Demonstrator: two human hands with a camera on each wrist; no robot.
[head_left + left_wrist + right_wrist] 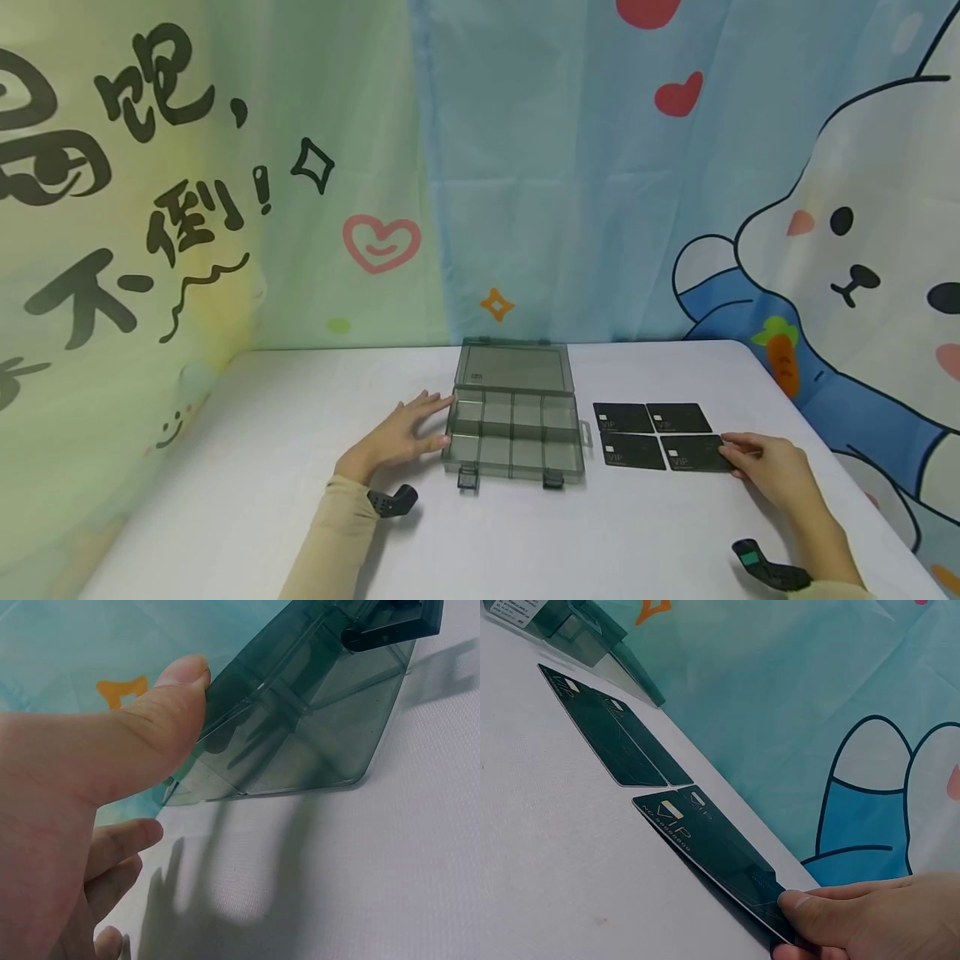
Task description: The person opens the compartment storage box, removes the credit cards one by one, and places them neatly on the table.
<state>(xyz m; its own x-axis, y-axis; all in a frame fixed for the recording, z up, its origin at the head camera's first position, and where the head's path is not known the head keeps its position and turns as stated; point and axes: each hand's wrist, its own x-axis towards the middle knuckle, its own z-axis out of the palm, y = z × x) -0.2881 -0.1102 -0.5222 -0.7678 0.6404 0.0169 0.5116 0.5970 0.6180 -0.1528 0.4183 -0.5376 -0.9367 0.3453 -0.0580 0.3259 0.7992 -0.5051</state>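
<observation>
On the table stands a clear grey plastic box (491, 468) with several compartments, its lid (514, 367) tipped open at the back. My left hand (405, 437) touches the box's left side with spread fingers. In the left wrist view, the thumb (161, 724) rests against the box wall. Several black VIP cards lie in two rows right of the box. My right hand (772, 471) pinches the right end of the front-right VIP card (693, 454) between thumb and fingers. The right wrist view shows that card (705, 840) slightly raised at its near edge, with a shadow below.
The box has two front latches, a left one (467, 478) and a right one (552, 479). A small handle (587, 433) sticks out on its right side. Behind the white table (315, 379) hangs a printed curtain (510, 167).
</observation>
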